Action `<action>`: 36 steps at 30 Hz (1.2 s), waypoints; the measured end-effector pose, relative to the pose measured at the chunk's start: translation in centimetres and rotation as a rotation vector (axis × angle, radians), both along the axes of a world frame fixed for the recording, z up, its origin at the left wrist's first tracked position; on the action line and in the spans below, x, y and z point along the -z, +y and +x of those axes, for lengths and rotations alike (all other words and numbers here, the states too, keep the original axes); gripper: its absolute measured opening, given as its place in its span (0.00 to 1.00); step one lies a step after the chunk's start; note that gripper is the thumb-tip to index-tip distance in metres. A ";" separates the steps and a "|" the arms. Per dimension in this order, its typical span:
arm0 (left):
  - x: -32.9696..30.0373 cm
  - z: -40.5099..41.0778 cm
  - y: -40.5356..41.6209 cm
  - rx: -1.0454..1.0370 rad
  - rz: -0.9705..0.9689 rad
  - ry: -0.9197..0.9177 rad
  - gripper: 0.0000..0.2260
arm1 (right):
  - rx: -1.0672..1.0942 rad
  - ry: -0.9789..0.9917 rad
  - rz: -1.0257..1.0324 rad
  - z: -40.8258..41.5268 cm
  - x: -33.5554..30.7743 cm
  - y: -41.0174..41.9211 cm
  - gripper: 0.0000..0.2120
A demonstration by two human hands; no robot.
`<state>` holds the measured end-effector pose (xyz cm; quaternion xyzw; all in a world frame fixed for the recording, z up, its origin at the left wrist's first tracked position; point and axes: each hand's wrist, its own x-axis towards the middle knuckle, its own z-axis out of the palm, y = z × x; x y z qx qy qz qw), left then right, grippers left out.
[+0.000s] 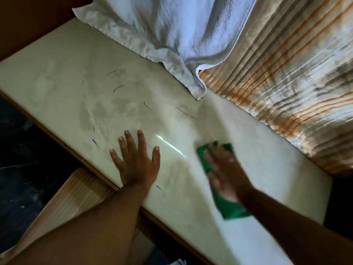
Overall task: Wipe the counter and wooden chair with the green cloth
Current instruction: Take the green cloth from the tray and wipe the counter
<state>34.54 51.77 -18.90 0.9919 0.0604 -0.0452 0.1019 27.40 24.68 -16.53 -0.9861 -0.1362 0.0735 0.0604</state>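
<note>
A pale stone counter (80, 77) runs from upper left to lower right and carries several dark and blue pen marks. My left hand (136, 161) lies flat on it near the front edge, fingers spread, holding nothing. My right hand (224, 175) is blurred and presses flat on the green cloth (232, 208), which lies on the counter to the right of the left hand. Green shows above the fingers and below the palm. The light wooden chair (76, 190) stands below the counter's front edge at lower left, partly hidden by my left forearm.
A crumpled white towel (172, 35) lies on the counter's far side. A striped orange and white curtain (286, 83) hangs along the right and touches the counter's back edge. A dark floor (23, 159) lies to the left.
</note>
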 end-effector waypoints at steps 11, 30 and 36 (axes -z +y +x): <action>0.0 -0.2 0.0 0.001 0.033 0.016 0.34 | -0.328 0.085 0.156 -4.6 0.4 5.7 0.30; 0.1 0.0 -0.4 -0.034 0.053 -0.014 0.32 | 0.033 0.024 0.049 -1.4 -0.3 -7.1 0.32; 0.3 0.3 -0.3 -0.026 0.082 0.013 0.34 | 0.472 0.083 -0.028 6.8 0.2 -7.9 0.34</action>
